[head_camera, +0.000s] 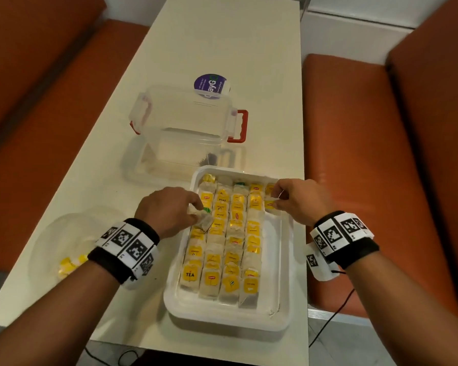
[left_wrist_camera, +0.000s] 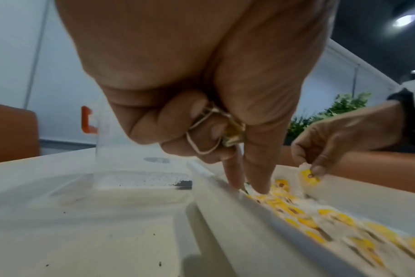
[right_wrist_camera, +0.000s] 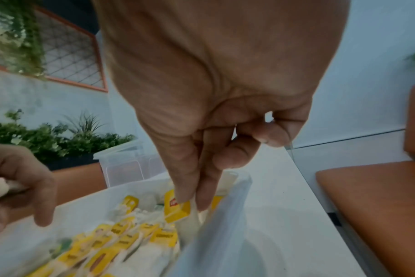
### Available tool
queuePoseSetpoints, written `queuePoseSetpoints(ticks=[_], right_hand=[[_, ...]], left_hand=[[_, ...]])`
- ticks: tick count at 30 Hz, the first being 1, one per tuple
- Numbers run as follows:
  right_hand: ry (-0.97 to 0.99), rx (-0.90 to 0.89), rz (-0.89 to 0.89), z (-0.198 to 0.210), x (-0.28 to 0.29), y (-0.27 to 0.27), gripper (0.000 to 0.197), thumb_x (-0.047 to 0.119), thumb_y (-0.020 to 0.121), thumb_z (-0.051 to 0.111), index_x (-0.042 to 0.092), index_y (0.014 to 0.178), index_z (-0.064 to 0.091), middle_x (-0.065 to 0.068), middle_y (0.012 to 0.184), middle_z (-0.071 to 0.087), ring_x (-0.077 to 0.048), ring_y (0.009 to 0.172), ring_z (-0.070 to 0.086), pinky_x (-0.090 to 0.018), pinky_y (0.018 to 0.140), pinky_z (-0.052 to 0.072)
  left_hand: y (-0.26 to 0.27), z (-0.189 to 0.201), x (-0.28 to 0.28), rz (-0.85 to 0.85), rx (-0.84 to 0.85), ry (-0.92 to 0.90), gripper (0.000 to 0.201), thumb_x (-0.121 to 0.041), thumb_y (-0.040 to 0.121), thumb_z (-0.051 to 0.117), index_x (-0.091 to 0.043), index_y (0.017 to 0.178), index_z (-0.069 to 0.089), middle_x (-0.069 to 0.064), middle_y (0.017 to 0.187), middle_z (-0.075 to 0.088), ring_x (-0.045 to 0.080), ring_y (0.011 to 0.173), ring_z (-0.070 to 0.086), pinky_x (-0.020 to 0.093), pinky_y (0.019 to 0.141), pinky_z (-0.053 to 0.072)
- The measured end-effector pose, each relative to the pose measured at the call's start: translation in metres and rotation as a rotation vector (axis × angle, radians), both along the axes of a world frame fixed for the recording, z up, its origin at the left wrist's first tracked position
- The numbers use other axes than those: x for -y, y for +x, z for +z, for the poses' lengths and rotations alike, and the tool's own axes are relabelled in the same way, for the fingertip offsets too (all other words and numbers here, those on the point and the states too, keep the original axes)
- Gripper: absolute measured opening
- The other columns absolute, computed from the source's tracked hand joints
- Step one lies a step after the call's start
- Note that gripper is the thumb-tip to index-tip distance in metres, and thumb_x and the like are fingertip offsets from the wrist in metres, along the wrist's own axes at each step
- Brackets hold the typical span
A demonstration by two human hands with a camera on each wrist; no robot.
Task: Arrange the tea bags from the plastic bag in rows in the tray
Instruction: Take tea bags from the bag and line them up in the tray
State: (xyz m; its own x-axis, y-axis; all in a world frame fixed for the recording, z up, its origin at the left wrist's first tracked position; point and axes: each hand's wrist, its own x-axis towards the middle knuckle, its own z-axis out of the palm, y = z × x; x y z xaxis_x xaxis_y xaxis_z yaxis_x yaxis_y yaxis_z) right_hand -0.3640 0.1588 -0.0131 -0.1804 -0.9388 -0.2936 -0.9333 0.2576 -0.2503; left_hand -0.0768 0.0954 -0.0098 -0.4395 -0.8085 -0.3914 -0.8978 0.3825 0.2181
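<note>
White tray [head_camera: 283, 262], fingers [right_wrist_camera: 190, 180] pinching bag [right_wrist_camera: 178, 211] — left curled

Long cream table [head_camera: 222, 48] runs away from the viewer, far end against a white wall [head_camera: 354, 11]. Orange padded benches on both sides: left bench [head_camera: 37, 88], right bench [head_camera: 354, 154], the right one just beyond the fingers' outer side. Grey floor [head_camera: 341, 344] under the near table edge, black cable [head_camera: 331, 320] trailing across it. Wrist views: green plants [right_wrist_camera: 47, 138] in a dark planter, orange-framed lattice window [right_wrist_camera: 71, 60], ceiling lamp [left_wrist_camera: 403, 19] lit on a dark ceiling
</note>
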Motion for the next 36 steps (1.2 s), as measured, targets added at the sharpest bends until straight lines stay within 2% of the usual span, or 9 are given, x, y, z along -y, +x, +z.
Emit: queuePoseSetpoints(ticks=[6, 8, 11, 15, 18, 21, 27, 32, 36], right_hand=[[-0.017, -0.201, 0.073, 0.004, 0.004, 0.011, 0.009, 0.031, 0.090, 0.059, 0.033, 0.093, 0.068, 0.008, 0.086, 0.070, -0.021, 0.084, 0.066, -0.028, 0.065, 0.036], [-0.014, -0.255, 0.088, 0.003, 0.007, 0.012, 0.012, 0.029, 0.092, 0.057, 0.032, 0.088, 0.068, 0.006, 0.086, 0.065, -0.022, 0.086, 0.064, -0.029, 0.066, 0.035], [-0.038, -0.342, 0.098, -0.002, 0.010, 0.012, 0.022, 0.029, 0.096, 0.052, 0.028, 0.097, 0.073, 0.001, 0.096, 0.058, -0.024, 0.089, 0.060, -0.029, 0.061, 0.034], [-0.002, -0.341, 0.043, -0.007, 0.015, 0.012, 0.025, 0.025, 0.095, 0.050, 0.021, 0.100, 0.074, 0.001, 0.092, 0.047, -0.023, 0.081, 0.054, -0.026, 0.053, 0.029], [-0.005, -0.310, 0.007, -0.006, 0.017, 0.014, 0.025, 0.029, 0.096, 0.051, 0.028, 0.105, 0.075, 0.000, 0.098, 0.048, -0.025, 0.094, 0.057, -0.029, 0.060, 0.036], [0.000, -0.232, -0.044, 0.001, 0.015, 0.012, 0.018, 0.040, 0.093, 0.061, 0.035, 0.103, 0.076, 0.000, 0.107, 0.050, -0.024, 0.106, 0.049, -0.032, 0.067, 0.039], [0.107, -0.158, -0.065, 0.012, 0.018, 0.009, 0.013, 0.046, 0.086, 0.073, 0.041, 0.098, 0.075, 0.005, 0.120, 0.050, -0.022, 0.116, 0.040, -0.033, 0.076, 0.041], [0.118, -0.222, -0.039, 0.002, 0.027, 0.014, 0.018, 0.043, 0.095, 0.061, 0.043, 0.107, 0.073, 0.002, 0.118, 0.053, -0.025, 0.116, 0.047, -0.036, 0.079, 0.045], [0.071, -0.234, -0.051, -0.007, 0.031, 0.012, 0.025, 0.031, 0.094, 0.055, 0.038, 0.106, 0.076, 0.003, 0.107, 0.065, -0.024, 0.101, 0.060, -0.032, 0.071, 0.049]], left_hand=[[-0.017, -0.013, -0.008, -0.143, 0.133, -0.152, 0.037, -0.052, 0.095, 0.053, -0.044, 0.131, 0.055, -0.010, 0.122, 0.062, 0.019, 0.101, 0.066, 0.030, 0.073, 0.046], [-0.020, -0.014, -0.009, -0.159, 0.169, -0.178, 0.034, -0.048, 0.095, 0.053, -0.040, 0.128, 0.059, -0.007, 0.117, 0.063, 0.021, 0.097, 0.067, 0.030, 0.072, 0.047], [-0.025, -0.012, -0.010, -0.191, 0.231, -0.205, 0.026, -0.040, 0.097, 0.052, -0.034, 0.119, 0.063, -0.004, 0.112, 0.062, 0.023, 0.093, 0.067, 0.031, 0.068, 0.042], [-0.027, -0.012, -0.010, -0.209, 0.254, -0.215, 0.020, -0.029, 0.097, 0.054, -0.028, 0.115, 0.062, -0.002, 0.111, 0.061, 0.024, 0.092, 0.066, 0.030, 0.066, 0.039], [-0.026, -0.010, -0.010, -0.187, 0.221, -0.194, 0.019, -0.028, 0.097, 0.054, -0.028, 0.114, 0.063, -0.002, 0.111, 0.061, 0.024, 0.093, 0.066, 0.031, 0.070, 0.044], [-0.022, -0.005, -0.010, -0.139, 0.131, -0.120, 0.022, -0.041, 0.095, 0.060, -0.029, 0.113, 0.063, -0.004, 0.113, 0.059, 0.023, 0.096, 0.064, 0.033, 0.077, 0.049], [-0.015, 0.004, -0.011, -0.047, 0.024, -0.028, 0.014, -0.042, 0.091, 0.063, -0.035, 0.095, 0.051, -0.008, 0.098, 0.054, 0.018, 0.085, 0.054, 0.029, 0.067, 0.037], [-0.013, 0.009, -0.007, 0.021, -0.034, 0.034, 0.022, -0.040, 0.086, 0.065, -0.034, 0.082, 0.043, -0.008, 0.084, 0.057, 0.017, 0.075, 0.054, 0.029, 0.056, 0.032], [-0.011, 0.014, -0.007, 0.069, -0.110, 0.053, 0.023, -0.037, 0.086, 0.066, -0.032, 0.078, 0.044, -0.011, 0.078, 0.055, 0.017, 0.074, 0.053, 0.030, 0.056, 0.033]])
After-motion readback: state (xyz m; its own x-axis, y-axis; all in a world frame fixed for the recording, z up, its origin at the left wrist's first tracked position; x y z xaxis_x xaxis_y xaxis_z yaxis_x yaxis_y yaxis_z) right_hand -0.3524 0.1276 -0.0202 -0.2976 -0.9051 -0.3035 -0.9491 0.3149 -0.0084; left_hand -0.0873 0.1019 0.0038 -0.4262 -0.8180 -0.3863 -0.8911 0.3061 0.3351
